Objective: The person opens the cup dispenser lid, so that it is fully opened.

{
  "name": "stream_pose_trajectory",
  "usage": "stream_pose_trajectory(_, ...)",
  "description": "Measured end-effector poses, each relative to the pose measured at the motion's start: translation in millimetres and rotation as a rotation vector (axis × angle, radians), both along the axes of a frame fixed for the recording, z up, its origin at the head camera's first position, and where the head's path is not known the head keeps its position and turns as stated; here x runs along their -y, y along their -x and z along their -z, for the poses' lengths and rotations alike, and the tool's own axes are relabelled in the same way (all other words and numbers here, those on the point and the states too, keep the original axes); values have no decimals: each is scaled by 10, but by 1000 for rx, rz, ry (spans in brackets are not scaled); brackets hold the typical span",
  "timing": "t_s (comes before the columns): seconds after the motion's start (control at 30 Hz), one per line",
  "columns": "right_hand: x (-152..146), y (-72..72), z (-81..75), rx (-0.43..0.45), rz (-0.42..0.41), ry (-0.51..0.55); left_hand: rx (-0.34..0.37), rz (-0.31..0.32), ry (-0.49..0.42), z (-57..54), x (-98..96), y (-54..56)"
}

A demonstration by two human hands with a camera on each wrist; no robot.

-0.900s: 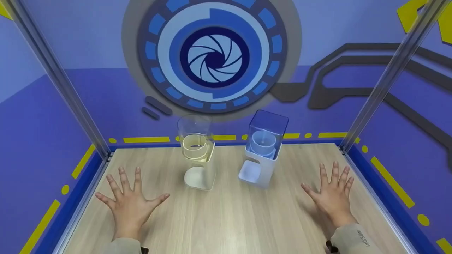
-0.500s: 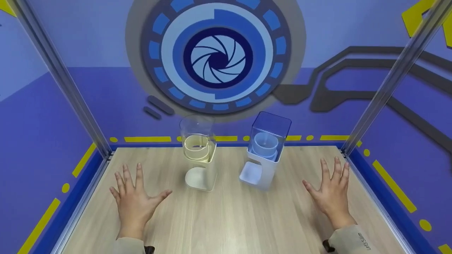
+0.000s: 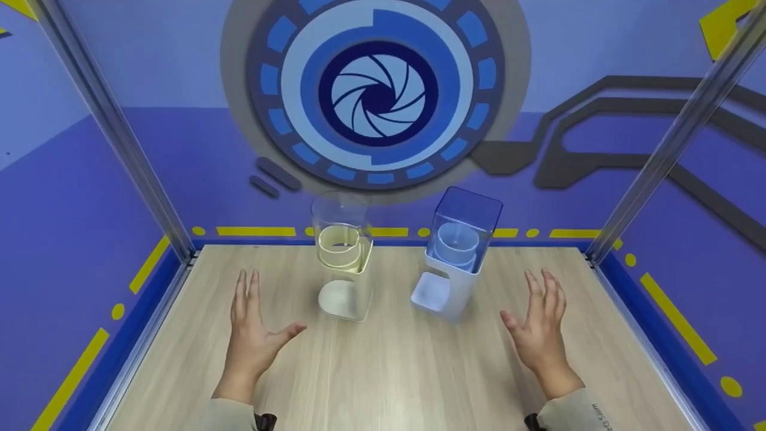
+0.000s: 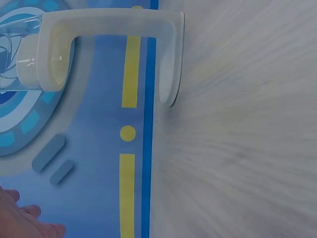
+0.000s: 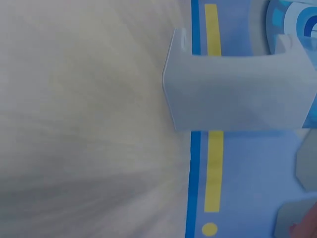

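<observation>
Two upright stand-like holders stand side by side towards the back of the wooden table. The left one, a cream holder point(image 3: 364, 293) with a rounded base, has a clear round container and a cream ring in its upper part. The right one, a pale blue holder point(image 3: 462, 290) with a squarer base, carries a transparent dark blue container with a blue ring inside. My left hand point(image 3: 250, 338) is to the left of the cream holder, thumb spread, touching nothing. To the right of the blue holder is my right hand point(image 3: 540, 338), fingers extended and holding nothing.
A wooden table point(image 3: 383, 371) lies under both holders. Blue and purple printed panels point(image 3: 173, 173) enclose the back and sides. Metal posts point(image 3: 658, 143) rise at the back corners of the table.
Both hands have moved inward towards the holders and turned from spread, palms down, to more upright with palms facing each other. The holders stay in place; the head view has shifted slightly.
</observation>
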State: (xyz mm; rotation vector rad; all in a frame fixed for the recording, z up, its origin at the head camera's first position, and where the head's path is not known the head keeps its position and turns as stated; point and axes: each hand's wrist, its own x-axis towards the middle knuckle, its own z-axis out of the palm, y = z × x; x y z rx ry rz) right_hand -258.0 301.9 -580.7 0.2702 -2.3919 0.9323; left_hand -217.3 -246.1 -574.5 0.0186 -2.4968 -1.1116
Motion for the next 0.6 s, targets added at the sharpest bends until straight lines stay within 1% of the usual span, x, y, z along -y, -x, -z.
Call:
stream_pose_trajectory(0.1,100,6,24,-10,-28,20,0,19,-37,0,-43,5)
stream_pose_trajectory(0.23,230,-12,69,-22,-63,45,4,43,-78,30,-117,14)
stream_pose_trajectory(0.3,309,-25,105,-52,-81,71,8,55,-97,55,-153,24)
stream_pose_trajectory(0.47,552,-67,243,-179,-139,142,14,70,-171,115,-243,72)
stream_pose_trajectory(0.53,655,-78,295,-211,-178,153,20,73,-216,131,-288,99)
stream_pose_trajectory(0.6,755,-83,330,-213,-223,154,24,85,-265,143,-340,134)
